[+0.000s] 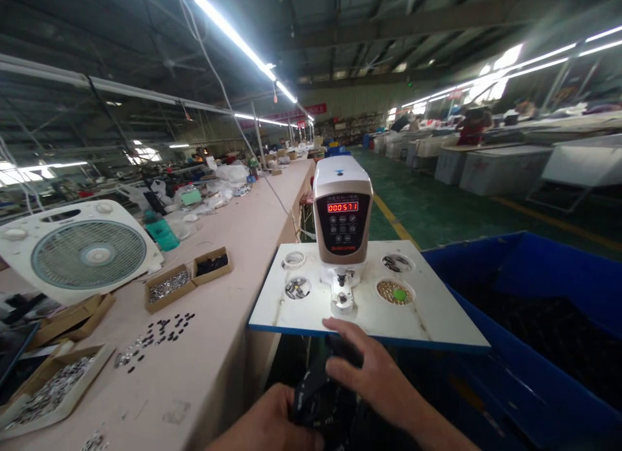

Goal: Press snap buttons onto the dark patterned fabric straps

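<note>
A bunched black cloth piece with white lettering (315, 399) is in front of me, low in the view, below the front edge of the machine's table. My left hand (276, 422) is closed around its left side. Over its upper right part is my right hand (367, 370), with thumb and fingers on either side of a black flap. Just beyond the fingers stands a white and gold press machine (340, 211) with a red digital display. Its small metal die (342, 300) has nothing visible on it. The lower part of the cloth is dark and hard to make out.
The white machine table (311, 318) has round wells with small metal parts and a green piece (400, 295). On the left bench are a box fan (97, 250), cardboard trays (170, 288) and scattered black discs (168, 330). A blue bin (525, 256) with dark material stands right.
</note>
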`<state>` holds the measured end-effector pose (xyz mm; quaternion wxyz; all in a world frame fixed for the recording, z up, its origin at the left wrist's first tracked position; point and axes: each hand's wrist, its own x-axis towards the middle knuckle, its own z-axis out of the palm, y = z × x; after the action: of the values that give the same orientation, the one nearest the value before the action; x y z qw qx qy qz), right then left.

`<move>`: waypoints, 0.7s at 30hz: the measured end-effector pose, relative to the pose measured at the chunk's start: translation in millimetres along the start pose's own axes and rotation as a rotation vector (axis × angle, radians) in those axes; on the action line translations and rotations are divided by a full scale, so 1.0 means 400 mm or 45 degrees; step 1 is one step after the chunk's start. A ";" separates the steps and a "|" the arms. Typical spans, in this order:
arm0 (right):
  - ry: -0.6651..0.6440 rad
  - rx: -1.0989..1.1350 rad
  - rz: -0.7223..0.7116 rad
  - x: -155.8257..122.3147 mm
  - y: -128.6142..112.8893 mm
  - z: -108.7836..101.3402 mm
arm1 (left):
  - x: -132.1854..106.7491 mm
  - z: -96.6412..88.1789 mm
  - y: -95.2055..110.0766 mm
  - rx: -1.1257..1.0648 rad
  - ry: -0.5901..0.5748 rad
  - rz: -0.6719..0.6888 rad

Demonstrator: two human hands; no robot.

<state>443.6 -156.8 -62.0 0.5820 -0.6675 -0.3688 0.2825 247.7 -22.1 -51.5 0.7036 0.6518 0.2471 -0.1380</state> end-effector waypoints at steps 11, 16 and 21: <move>-0.370 -0.277 0.165 0.001 0.070 -0.062 | 0.197 -0.031 0.127 0.371 -0.109 0.149; -0.249 -0.199 0.224 0.056 0.081 -0.102 | 0.279 -0.047 0.146 0.131 -0.099 0.177; -0.027 -0.492 0.126 0.158 0.090 -0.139 | 0.387 -0.068 0.183 0.058 0.025 0.184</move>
<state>530.3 -138.3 -85.0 0.4246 -0.7811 -0.3889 0.2419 410.8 32.7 -71.8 0.6944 0.6850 0.2029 -0.0860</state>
